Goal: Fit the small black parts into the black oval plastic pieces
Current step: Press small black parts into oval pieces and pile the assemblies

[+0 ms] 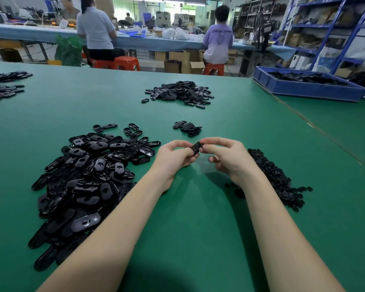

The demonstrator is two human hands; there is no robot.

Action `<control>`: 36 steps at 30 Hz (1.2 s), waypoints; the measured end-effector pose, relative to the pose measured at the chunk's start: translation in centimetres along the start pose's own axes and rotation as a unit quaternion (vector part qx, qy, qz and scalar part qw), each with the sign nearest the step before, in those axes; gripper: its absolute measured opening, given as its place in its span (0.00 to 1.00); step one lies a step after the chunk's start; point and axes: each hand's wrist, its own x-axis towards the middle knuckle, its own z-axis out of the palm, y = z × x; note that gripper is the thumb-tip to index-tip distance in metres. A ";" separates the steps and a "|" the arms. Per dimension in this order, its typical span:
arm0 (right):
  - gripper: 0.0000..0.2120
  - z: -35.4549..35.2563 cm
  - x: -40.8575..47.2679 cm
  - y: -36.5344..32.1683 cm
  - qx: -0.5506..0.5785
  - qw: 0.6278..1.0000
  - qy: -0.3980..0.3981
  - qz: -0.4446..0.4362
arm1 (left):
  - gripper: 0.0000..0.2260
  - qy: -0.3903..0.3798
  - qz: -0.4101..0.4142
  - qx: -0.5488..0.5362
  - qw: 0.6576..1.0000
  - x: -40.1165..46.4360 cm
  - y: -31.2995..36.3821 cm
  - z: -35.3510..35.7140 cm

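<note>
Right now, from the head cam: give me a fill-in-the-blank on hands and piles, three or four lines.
1. Both hands, the left hand and the right hand, hold one black oval piece ____ the green table.
2. The big pile of oval pieces lies on the person's ____ side.
3. The heap of small black parts lies beside the ____ forearm.
4. The tray at the far right is ____ in colour.

Missing words: above; left; right; blue

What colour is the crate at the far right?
Blue crate, seen in the head view.
</note>
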 end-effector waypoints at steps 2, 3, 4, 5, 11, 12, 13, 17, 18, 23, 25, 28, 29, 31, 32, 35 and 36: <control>0.05 0.0 0.0 0.1 -0.002 1.000 0.002 0.009 | 0.12 -0.009 0.007 -0.002 1.000 -0.1 0.0 -0.1; 0.05 0.1 -0.1 0.1 0.000 1.000 0.001 0.015 | 0.14 -0.013 0.012 -0.003 1.000 -0.1 0.0 -0.1; 0.04 0.1 -0.1 0.1 0.006 1.000 -0.001 0.022 | 0.15 -0.014 0.016 -0.006 1.000 -0.1 0.0 -0.2; 0.05 0.1 -0.2 0.0 0.013 0.999 -0.005 0.029 | 0.15 -0.011 0.018 -0.012 1.000 -0.1 0.0 -0.2; 0.04 0.2 -0.6 -0.2 0.041 0.997 -0.026 0.052 | 0.04 0.014 0.010 -0.037 0.999 0.1 0.0 -0.2; 0.05 0.2 -0.6 -0.1 0.036 0.998 -0.022 0.052 | 0.04 0.018 0.010 -0.042 0.999 0.1 -0.1 -0.2; 0.05 0.3 -0.6 -0.1 0.033 0.998 -0.020 0.052 | 0.04 0.020 0.009 -0.045 0.999 0.2 -0.1 -0.2; 0.06 0.4 -0.7 -0.1 0.043 0.998 -0.015 0.047 | 0.07 -0.003 0.006 -0.037 0.999 0.1 0.0 -0.3; 0.06 0.4 -0.7 -0.1 0.043 0.998 -0.013 0.043 | 0.07 -0.011 0.006 -0.038 0.999 0.0 0.0 -0.3; 0.05 0.3 -0.6 0.1 0.038 0.999 -0.003 0.032 | 0.09 -0.040 -0.002 -0.039 0.998 -0.1 0.3 -0.5; 0.05 0.2 -0.5 0.2 0.034 0.999 0.003 0.028 | 0.08 -0.041 -0.004 -0.041 0.998 -0.1 0.2 -0.6; 0.03 0.1 -0.4 0.1 0.026 0.999 0.008 0.024 | 0.09 -0.041 -0.001 -0.046 0.998 0.0 0.2 -0.6; 0.03 0.1 -0.4 0.1 0.021 0.999 0.010 0.023 | 0.09 -0.041 0.001 -0.049 0.998 0.0 0.2 -0.7; 0.04 0.1 -0.3 0.1 0.005 1.000 0.016 0.020 | 0.09 -0.042 0.003 -0.053 0.998 -0.1 0.2 -0.7; 0.05 0.2 -0.3 0.2 -0.003 1.000 0.018 0.019 | 0.09 -0.044 0.004 -0.054 0.998 -0.1 0.2 -0.7; 0.04 0.3 -0.2 0.4 -0.018 0.999 0.025 0.015 | 0.09 -0.048 0.006 -0.051 0.998 -0.1 0.2 -0.7; 0.04 0.3 -0.2 0.4 -0.023 0.999 0.028 0.013 | 0.09 -0.049 0.007 -0.049 0.998 -0.2 0.2 -0.7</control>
